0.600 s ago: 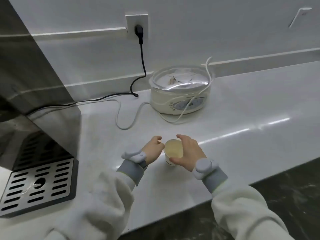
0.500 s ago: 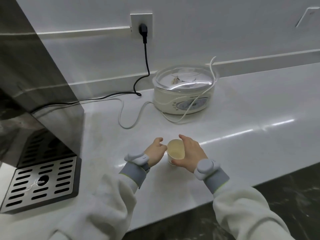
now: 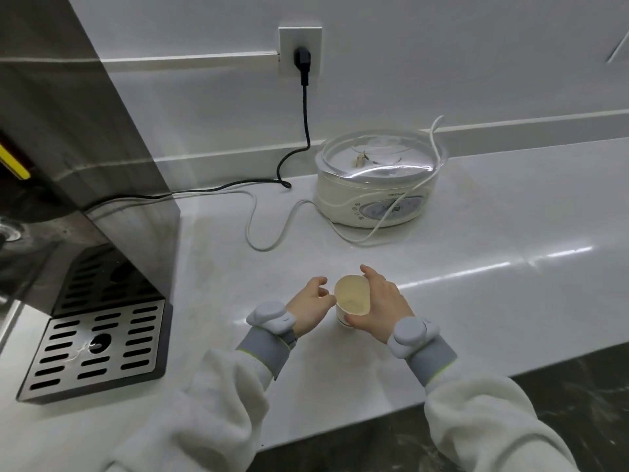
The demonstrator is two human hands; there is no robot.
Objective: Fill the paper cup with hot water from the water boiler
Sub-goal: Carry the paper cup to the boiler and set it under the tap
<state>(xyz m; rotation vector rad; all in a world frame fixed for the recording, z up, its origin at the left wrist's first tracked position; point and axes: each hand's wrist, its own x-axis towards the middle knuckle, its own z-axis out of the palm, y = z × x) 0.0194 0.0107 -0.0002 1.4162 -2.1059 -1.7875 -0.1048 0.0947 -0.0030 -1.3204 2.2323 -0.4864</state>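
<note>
A small paper cup [image 3: 351, 296] with a pale, empty inside stands on the white counter [image 3: 493, 301], near its front edge. My right hand [image 3: 379, 304] wraps around the cup's right side, fingers over the far rim and thumb at its base. My left hand [image 3: 311, 306] sits just left of the cup, fingers loosely curled and apart, thumb tip at the cup's rim. The dark steel water boiler [image 3: 85, 137] stands at the far left, well away from the cup. Its slotted drip tray [image 3: 92, 349] lies below; the spout is barely in view at the left edge.
A cream electric cooker [image 3: 379, 180] with a clear lid stands at the back, its white cord [image 3: 269, 240] looped on the counter. A black cable [image 3: 306, 107] runs from the wall socket [image 3: 300, 51] behind the boiler. The dark floor [image 3: 561, 403] lies beyond the counter's front edge.
My view has turned a little, so everything sits further right in the frame. My left fingers have loosened from the cup's rim. The cup stays in my right hand on the counter.
</note>
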